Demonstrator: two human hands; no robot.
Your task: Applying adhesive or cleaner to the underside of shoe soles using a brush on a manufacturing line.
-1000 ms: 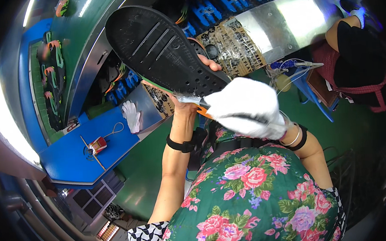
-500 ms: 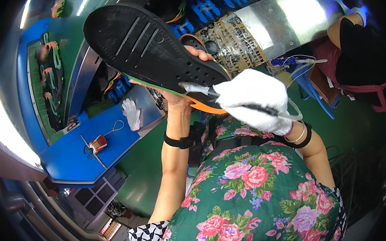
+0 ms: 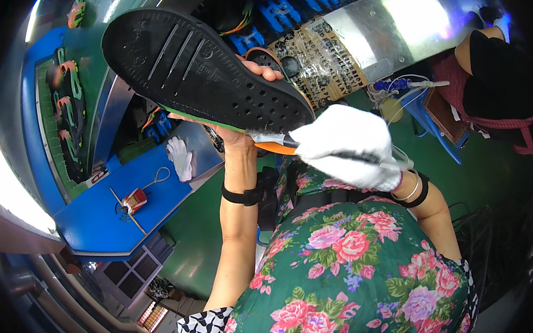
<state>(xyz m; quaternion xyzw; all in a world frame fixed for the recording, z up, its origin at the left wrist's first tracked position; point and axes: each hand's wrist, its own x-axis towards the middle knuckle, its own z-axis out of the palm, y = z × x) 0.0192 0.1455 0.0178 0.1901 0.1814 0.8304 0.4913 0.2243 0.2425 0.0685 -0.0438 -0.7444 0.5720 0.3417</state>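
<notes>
A shoe (image 3: 193, 73) with its black sole turned up is in the grip of my bare left hand (image 3: 231, 137). Its sole has three long slots, several small holes, and a green and orange edge. My left fingers curl over the far side, while the palm is under the near side. In a white glove, my right hand (image 3: 344, 146) is closed round a brush-like tool (image 3: 271, 137) with a dark handle and a pale flat tip. That tip lies against the sole's near edge, close to my left wrist. A thin pale tube or cord loops beside the glove.
Beyond the shoe are another shoe (image 3: 264, 58) and a taped cardboard piece (image 3: 321, 62) beside a metal surface (image 3: 386, 28). A blue table (image 3: 99, 222) at left bears a white glove (image 3: 180, 158) and a red object (image 3: 135, 201). Another person (image 3: 486, 61) sits at right.
The shoe has shifted slightly left. The tool's tip has moved from the sole's face down to its near edge, and my right hand has come slightly left and down.
</notes>
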